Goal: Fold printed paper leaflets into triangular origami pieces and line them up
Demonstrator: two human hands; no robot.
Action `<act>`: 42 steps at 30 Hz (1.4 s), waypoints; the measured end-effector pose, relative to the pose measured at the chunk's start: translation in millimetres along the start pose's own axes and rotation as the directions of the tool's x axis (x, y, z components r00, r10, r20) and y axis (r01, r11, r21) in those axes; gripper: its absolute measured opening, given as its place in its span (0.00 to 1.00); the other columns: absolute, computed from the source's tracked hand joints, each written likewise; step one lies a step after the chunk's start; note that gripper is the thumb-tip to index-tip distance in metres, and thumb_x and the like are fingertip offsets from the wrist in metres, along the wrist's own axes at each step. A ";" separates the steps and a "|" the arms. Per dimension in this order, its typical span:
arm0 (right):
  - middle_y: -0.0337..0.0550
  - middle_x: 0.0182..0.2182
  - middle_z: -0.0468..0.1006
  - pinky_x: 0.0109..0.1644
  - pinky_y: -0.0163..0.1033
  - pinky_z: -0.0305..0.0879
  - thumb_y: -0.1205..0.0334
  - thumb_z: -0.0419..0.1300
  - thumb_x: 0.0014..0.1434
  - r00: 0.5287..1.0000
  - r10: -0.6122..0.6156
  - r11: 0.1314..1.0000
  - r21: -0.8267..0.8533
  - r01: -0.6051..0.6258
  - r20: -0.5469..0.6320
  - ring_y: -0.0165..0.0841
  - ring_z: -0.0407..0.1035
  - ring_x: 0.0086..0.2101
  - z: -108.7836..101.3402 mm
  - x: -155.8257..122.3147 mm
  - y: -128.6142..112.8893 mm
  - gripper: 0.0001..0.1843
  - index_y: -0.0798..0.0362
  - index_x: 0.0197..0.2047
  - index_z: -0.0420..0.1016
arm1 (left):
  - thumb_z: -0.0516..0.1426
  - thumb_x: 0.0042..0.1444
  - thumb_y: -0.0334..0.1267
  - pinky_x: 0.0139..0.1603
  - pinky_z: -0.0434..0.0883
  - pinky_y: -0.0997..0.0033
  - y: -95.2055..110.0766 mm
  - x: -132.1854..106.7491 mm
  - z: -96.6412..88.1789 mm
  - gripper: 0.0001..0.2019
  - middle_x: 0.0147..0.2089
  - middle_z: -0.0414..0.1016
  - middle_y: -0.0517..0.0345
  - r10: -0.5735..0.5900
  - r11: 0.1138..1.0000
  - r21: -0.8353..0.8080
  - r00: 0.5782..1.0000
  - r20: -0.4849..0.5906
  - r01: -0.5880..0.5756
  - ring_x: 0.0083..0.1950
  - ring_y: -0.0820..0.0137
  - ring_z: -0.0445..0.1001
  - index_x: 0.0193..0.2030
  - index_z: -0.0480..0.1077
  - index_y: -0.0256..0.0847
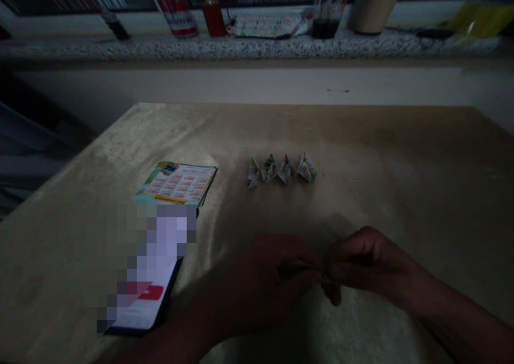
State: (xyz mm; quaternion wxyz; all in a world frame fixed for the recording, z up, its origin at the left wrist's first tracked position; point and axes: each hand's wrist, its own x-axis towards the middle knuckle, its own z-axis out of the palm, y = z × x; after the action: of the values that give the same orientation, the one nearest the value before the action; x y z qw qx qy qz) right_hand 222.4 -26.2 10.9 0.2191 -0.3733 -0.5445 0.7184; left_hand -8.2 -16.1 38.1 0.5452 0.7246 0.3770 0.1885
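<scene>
My left hand and my right hand meet low over the table, fingertips together in a pinch. Between them is a small piece of paper, mostly covered by the fingers; its shape is too dark and hidden to make out. Beyond the hands, several small folded paper figures with pointed tips stand side by side in a row. They carry printed text and coloured patches, and neither hand touches them.
Left of my hands lies a lit phone, its screen partly blurred out. Just behind it is a stack of printed calendar cards. On the stone windowsill stand a red can, a small bottle and a cup with dark liquid.
</scene>
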 end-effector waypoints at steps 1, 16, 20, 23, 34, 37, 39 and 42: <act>0.46 0.26 0.82 0.33 0.35 0.67 0.49 0.64 0.65 1.000 0.010 0.999 -0.033 -0.010 -0.005 0.29 0.72 0.27 0.4 0.1 0.2 0.21 0.59 0.31 0.84 | 0.61 0.62 0.32 0.39 0.67 0.75 -0.4 0.0 0.5 0.06 0.33 0.81 0.61 0.010 0.999 0.037 1.000 -0.008 -0.010 0.35 0.73 0.77 0.38 0.81 0.39; 0.34 0.23 0.73 0.26 0.33 0.55 0.68 0.58 0.66 0.913 -0.406 0.607 -0.759 0.235 -0.042 0.24 0.65 0.22 14.9 -6.2 -2.6 0.08 0.54 0.35 0.77 | 0.61 0.58 0.36 0.34 0.66 0.73 1.3 3.4 4.8 0.08 0.31 0.82 0.59 -0.289 0.956 -0.074 0.956 -0.045 0.285 0.33 0.69 0.76 0.37 0.83 0.38; 0.32 0.20 0.66 0.25 0.33 0.52 0.66 0.55 0.68 0.934 -0.358 0.624 -0.746 0.232 -0.009 0.23 0.59 0.21 13.8 -6.1 -4.1 0.14 0.54 0.29 0.71 | 0.62 0.57 0.38 0.30 0.62 0.75 1.6 3.5 4.6 0.08 0.27 0.78 0.62 -0.325 0.928 -0.197 0.945 -0.013 0.317 0.28 0.73 0.70 0.36 0.82 0.38; 0.32 0.20 0.65 0.24 0.32 0.52 0.62 0.54 0.70 0.958 -0.285 0.702 -0.681 0.208 -0.001 0.23 0.58 0.20 13.0 -7.4 -4.5 0.17 0.54 0.29 0.70 | 0.63 0.56 0.39 0.29 0.61 0.75 0.1 3.4 5.1 0.08 0.26 0.77 0.62 -0.331 0.917 -0.238 0.944 -0.008 0.319 0.27 0.74 0.67 0.36 0.82 0.38; 0.30 0.17 0.57 0.21 0.32 0.47 0.63 0.58 0.66 0.974 -0.225 0.823 -0.539 0.182 -0.015 0.23 0.52 0.18 15.0 -9.6 7.1 0.20 0.53 0.23 0.62 | 0.64 0.54 0.35 0.32 0.66 0.76 -0.5 5.2 5.8 0.05 0.31 0.82 0.59 -0.299 0.887 -0.347 0.951 0.074 0.306 0.31 0.72 0.75 0.34 0.83 0.39; 0.32 0.16 0.63 0.21 0.31 0.50 0.61 0.59 0.67 0.982 -0.189 0.860 -0.486 0.159 -0.013 0.23 0.56 0.18 15.0 -10.3 3.2 0.19 0.54 0.23 0.67 | 0.65 0.55 0.36 0.30 0.64 0.77 -1.4 4.7 4.8 0.05 0.29 0.82 0.60 -0.304 0.877 -0.361 0.948 0.094 0.317 0.29 0.74 0.73 0.35 0.83 0.39; 0.34 0.16 0.67 0.21 0.30 0.51 0.61 0.60 0.68 0.987 -0.160 0.889 -0.434 0.146 0.004 0.23 0.59 0.17 14.5 -9.9 -0.3 0.21 0.55 0.22 0.70 | 0.65 0.54 0.36 0.30 0.64 0.77 -1.6 4.7 4.1 0.05 0.29 0.82 0.60 -0.321 0.875 -0.351 0.942 0.098 0.334 0.29 0.74 0.72 0.35 0.84 0.39; 0.36 0.15 0.70 0.21 0.30 0.52 0.60 0.61 0.67 0.989 -0.149 0.912 -0.383 0.144 0.018 0.22 0.60 0.17 13.3 -8.6 -3.0 0.22 0.56 0.21 0.74 | 0.65 0.54 0.34 0.33 0.66 0.75 -1.0 5.5 3.8 0.05 0.30 0.82 0.59 -0.326 0.882 -0.325 0.940 0.103 0.342 0.31 0.73 0.74 0.35 0.84 0.39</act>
State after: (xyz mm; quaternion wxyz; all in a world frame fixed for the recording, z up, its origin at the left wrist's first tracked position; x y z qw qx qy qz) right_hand 217.2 -39.7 18.0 0.1983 -0.3713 -0.6996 0.5773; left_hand -2.4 -14.3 35.1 0.6939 0.5485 0.4459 0.1372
